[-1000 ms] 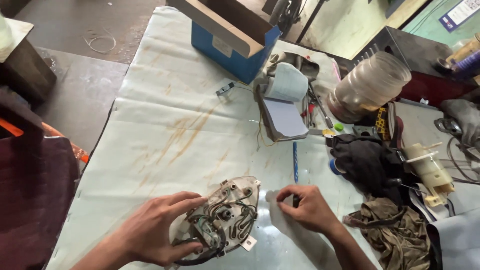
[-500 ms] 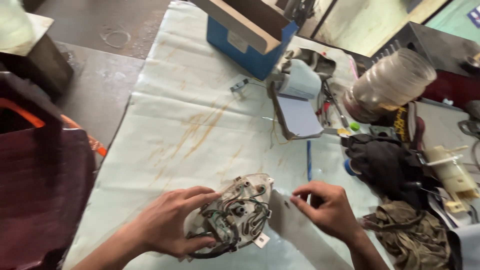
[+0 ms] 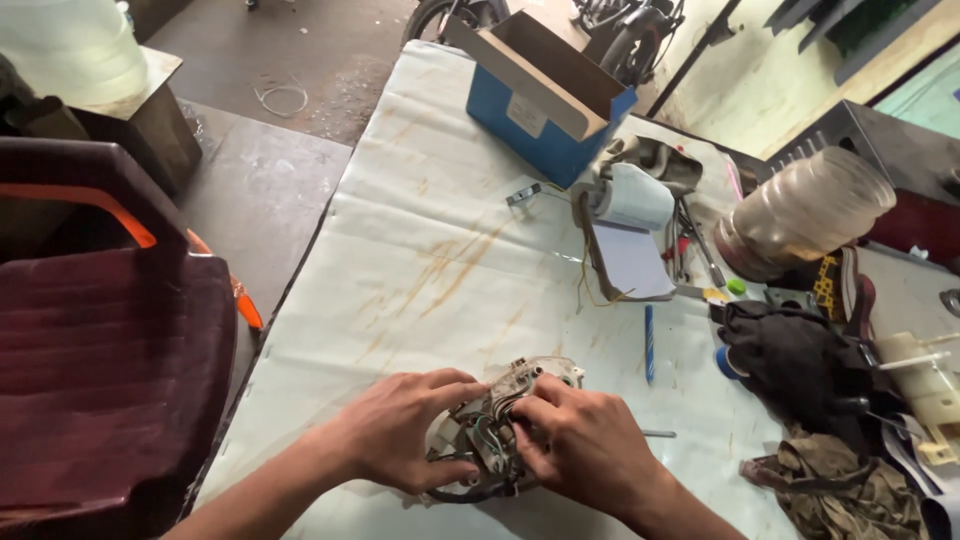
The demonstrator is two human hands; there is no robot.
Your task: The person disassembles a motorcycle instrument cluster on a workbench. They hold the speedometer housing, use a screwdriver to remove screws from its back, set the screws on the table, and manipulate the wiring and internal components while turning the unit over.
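A flat, roughly triangular metal plate with wires and small parts on top lies near the table's front edge, on a pale, stained sheet. My left hand grips its left side, fingers curled over the rim. My right hand rests on top of it from the right, fingertips pressing among the wires. Most of the plate is hidden under both hands. A black cable loops out below it.
A blue pen lies right of the plate. Farther back stand an open blue cardboard box, a white appliance body and a clear plastic jar. Dark cloths pile at the right. A maroon chair stands left.
My right hand has moved left from the table beside the plate onto its top. My left hand stays on the plate. The view has shifted.
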